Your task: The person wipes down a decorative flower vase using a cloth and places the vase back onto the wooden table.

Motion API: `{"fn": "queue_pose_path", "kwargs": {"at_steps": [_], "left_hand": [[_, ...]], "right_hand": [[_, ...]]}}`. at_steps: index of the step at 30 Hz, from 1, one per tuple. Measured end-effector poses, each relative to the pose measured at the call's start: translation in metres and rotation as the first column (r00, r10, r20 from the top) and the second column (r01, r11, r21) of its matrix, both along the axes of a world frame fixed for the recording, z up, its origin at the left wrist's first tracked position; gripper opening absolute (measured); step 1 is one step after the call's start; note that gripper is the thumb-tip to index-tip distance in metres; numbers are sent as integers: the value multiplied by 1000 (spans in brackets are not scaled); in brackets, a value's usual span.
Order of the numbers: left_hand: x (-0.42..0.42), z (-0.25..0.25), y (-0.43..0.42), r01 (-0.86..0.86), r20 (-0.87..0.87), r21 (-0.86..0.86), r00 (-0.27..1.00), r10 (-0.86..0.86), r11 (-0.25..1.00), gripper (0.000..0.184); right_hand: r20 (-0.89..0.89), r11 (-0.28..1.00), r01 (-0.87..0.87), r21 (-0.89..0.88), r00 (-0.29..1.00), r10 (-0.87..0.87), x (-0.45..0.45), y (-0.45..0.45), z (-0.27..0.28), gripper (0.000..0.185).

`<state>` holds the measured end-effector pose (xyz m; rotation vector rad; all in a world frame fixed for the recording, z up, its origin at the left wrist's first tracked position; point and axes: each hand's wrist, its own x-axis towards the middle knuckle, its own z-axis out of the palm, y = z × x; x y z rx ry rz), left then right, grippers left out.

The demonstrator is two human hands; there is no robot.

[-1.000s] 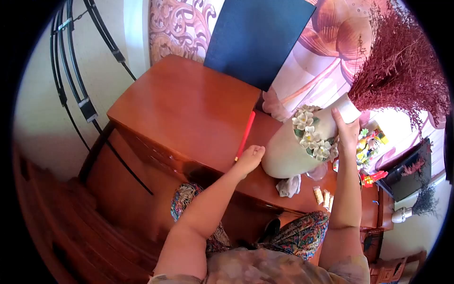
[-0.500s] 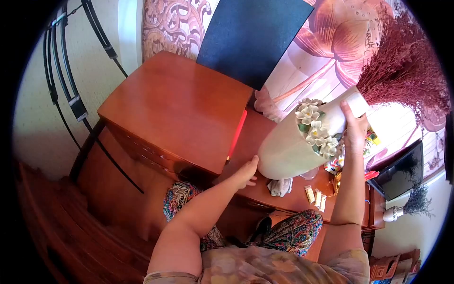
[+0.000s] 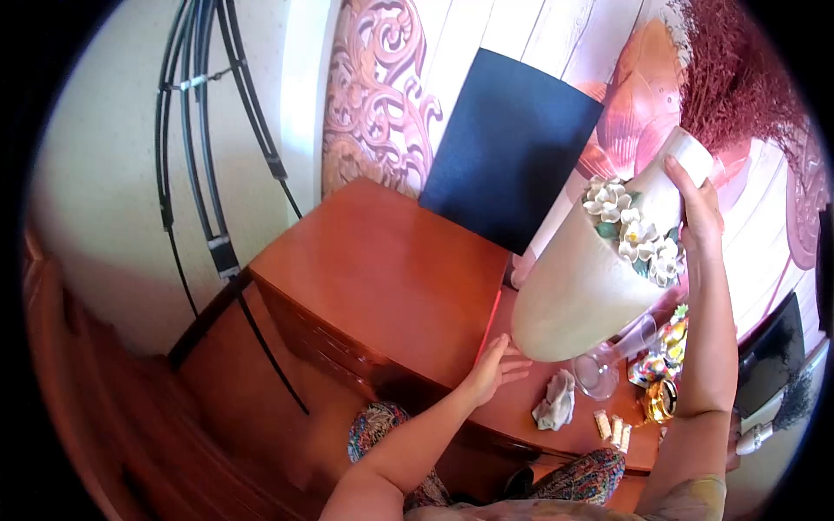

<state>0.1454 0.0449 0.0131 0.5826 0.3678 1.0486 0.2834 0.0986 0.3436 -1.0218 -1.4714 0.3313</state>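
Observation:
A tall white vase (image 3: 582,286) with raised white flowers hangs tilted above the lower tabletop, its base toward me. Dark red dried branches (image 3: 734,87) spread from its mouth. My right hand (image 3: 702,213) is closed around the narrow neck. Just under the base is my left hand (image 3: 495,372), open with its fingers apart; whether a fingertip touches the vase I cannot tell. Below the vase a crumpled grey cloth (image 3: 554,401) lies beside a clear glass vessel (image 3: 599,369).
A raised wooden cabinet (image 3: 373,286) stands left, with a dark panel (image 3: 512,148) behind it. Small wrapped packets (image 3: 613,430), a gold-coloured container (image 3: 660,400) and a colourful package (image 3: 665,356) lie on the right. Black cables (image 3: 217,252) hang at the left wall.
My view has shifted, and the vase has risen farther from the tabletop, exposing more of the glass vessel. My left hand has stayed by the base; the right keeps its hold on the neck.

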Motion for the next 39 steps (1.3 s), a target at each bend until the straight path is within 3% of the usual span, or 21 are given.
{"fn": "queue_pose_path", "kwargs": {"at_steps": [5,8,11,13,19,21,25,27,32,35,39], "left_hand": [[-40,15,15,-173,45,40,984,171,984,58],[-59,19,24,-414,112,-36,903,416,909,56],[-73,16,37,-536,124,-39,835,536,844,53],[-84,15,44,-553,115,-14,827,551,833,52],[-101,13,57,-707,-139,-17,702,698,707,55],[-105,16,56,-775,-461,168,484,743,609,67],[-119,4,70,-771,-485,153,486,726,618,69],[-125,-3,75,-707,-399,86,622,674,702,67],[-129,0,69,-711,-413,45,627,661,702,65],[-129,4,69,-721,-418,36,618,666,692,62],[-127,2,71,-728,-346,73,623,702,682,55]], "right_hand": [[2,999,-35,-10,999,35,-46,28,17,60],[-38,988,-154,-3,987,154,-80,47,15,57],[-80,957,-289,-7,955,287,-111,71,5,53],[-113,965,-262,-5,959,260,-135,85,-3,53],[-118,939,-337,-70,937,328,-178,118,-21,59],[-134,937,-342,-77,935,330,-187,126,-26,59],[-157,908,-407,-100,907,390,-200,131,-31,57],[-120,939,-332,-95,940,320,-206,140,-35,55],[-59,926,-365,-97,931,360,-212,145,-37,51],[-54,954,-296,-49,954,294,-213,148,-39,52],[93,965,-259,-28,961,261,-217,134,-36,60]]}}
